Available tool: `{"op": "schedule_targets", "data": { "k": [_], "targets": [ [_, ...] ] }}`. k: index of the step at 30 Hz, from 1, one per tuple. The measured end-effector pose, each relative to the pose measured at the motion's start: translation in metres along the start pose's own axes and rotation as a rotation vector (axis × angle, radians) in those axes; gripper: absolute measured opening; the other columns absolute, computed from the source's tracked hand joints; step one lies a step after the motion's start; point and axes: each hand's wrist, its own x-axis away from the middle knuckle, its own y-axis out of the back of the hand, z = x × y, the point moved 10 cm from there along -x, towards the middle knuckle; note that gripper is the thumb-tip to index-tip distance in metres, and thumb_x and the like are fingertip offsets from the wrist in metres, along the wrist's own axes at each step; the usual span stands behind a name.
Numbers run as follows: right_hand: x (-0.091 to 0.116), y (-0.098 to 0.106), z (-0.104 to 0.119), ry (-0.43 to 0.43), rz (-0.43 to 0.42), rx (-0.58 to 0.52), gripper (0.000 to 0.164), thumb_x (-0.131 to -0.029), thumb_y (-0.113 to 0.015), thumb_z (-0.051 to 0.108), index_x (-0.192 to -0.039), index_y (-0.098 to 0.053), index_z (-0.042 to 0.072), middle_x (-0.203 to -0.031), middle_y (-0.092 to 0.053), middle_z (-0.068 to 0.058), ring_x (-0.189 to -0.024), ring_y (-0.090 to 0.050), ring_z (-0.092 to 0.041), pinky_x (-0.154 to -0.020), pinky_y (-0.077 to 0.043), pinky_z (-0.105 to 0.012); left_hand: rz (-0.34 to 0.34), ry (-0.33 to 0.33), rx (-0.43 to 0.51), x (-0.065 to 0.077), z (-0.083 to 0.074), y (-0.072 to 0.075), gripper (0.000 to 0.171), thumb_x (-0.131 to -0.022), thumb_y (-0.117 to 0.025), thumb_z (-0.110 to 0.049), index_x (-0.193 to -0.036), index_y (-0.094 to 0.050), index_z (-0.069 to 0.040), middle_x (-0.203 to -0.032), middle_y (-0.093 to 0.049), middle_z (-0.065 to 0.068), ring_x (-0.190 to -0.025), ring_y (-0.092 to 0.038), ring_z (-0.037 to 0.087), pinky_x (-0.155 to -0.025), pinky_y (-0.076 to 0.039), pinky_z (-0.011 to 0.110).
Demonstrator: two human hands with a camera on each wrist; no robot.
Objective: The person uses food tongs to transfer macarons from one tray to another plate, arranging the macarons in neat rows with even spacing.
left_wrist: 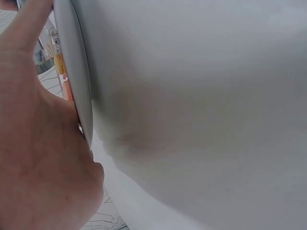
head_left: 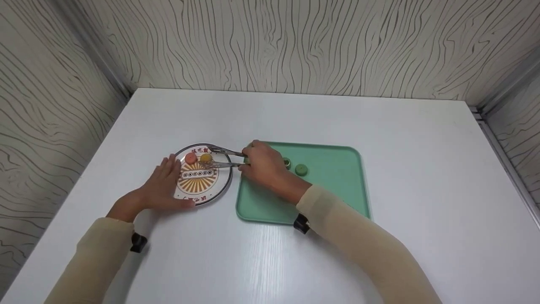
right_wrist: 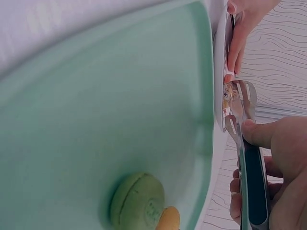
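My right hand (head_left: 265,164) grips metal tongs (right_wrist: 254,187) over the left end of a green tray (head_left: 261,207). The tongs' slotted ends reach over a round patterned plate (head_left: 215,188) and stand spread apart. A yellow macaron (head_left: 205,158) lies on the plate close by the lower tong end, beside a pink macaron (head_left: 191,158). At the plate's left rim rests my left hand (head_left: 162,185), fingers straight and thumb stretched along the near edge. In the tray lies a green macaron (head_left: 301,169), with a second one (head_left: 287,163) partly hidden behind my right hand.
A white table (head_left: 236,261) carries the plate and the tray side by side, with a narrow gap between them. Wood-grain patterned panels (head_left: 270,46) rise behind the table and at both sides. My right forearm crosses the tray's near edge.
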Motion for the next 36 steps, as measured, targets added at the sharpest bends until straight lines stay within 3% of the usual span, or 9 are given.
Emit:
{"op": "schedule_targets", "data": {
  "k": [17,25,36],
  "targets": [
    [0.012,0.011,0.007,0.054,-0.023,-0.025,0.035,-0.095,-0.074,0.030,-0.120,-0.073,0.006,-0.107,-0.064,-0.009,-0.094,-0.060,-0.021,-0.075,-0.055,-0.040,-0.013,-0.004,0.003,-0.002,0.001,0.000,0.132,-0.080,-0.071,-0.069,-0.155,-0.004,0.016,-0.164,0.011,0.034,-0.151,0.012,0.051,-0.121,-0.002,0.065],
    [0.020,0.014,0.002,0.056,-0.030,-0.024,0.033,-0.094,-0.075,0.031,-0.116,-0.074,0.006,-0.103,-0.063,-0.008,-0.094,-0.060,-0.021,-0.075,-0.055,-0.040,-0.004,-0.006,-0.003,0.000,-0.003,0.002,0.131,-0.080,-0.071,-0.068,-0.155,-0.004,0.016,-0.164,0.010,0.034,-0.151,0.011,0.052,-0.120,-0.003,0.065],
    [0.028,0.018,-0.008,0.054,-0.027,-0.042,0.037,-0.094,-0.075,0.033,-0.121,-0.072,0.008,-0.101,-0.062,-0.007,-0.090,-0.059,-0.020,-0.073,-0.055,-0.039,-0.025,-0.011,0.001,-0.003,-0.001,0.000,0.132,-0.079,-0.072,-0.068,-0.155,-0.005,0.016,-0.164,0.009,0.034,-0.151,0.011,0.052,-0.120,-0.002,0.066]
  ]
}}
